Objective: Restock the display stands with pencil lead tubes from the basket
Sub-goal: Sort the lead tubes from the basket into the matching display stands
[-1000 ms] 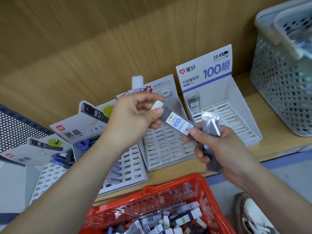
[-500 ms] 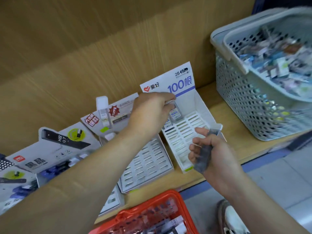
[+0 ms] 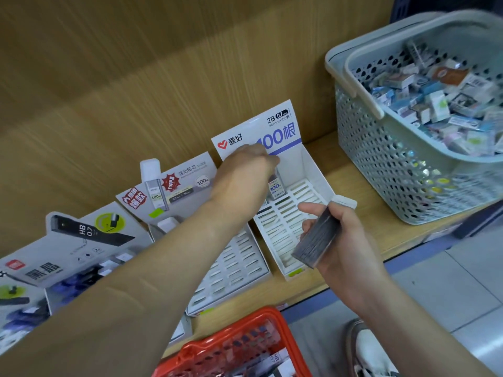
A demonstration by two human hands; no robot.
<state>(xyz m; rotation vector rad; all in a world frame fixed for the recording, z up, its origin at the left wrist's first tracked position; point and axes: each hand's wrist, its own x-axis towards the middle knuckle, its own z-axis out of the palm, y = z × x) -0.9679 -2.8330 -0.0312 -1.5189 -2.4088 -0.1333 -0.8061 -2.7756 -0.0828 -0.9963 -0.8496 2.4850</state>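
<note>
Wooden shelf (image 3: 356, 183): left hand (image 3: 243, 172) pinches a lead tube (image 3: 276, 187) by its hidden top over the white stand (image 3: 313, 170); right hand (image 3: 347, 240) grips blurred tubes (image 3: 315, 240).

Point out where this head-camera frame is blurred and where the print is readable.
Head view: motion blur smears the grey basket and its contents at right, and also the stack of tubes in the right hand. The left hand at the lead tube is soft-edged. The header print on the white display stand is readable. The light is soft and even, without hard glare.
</note>
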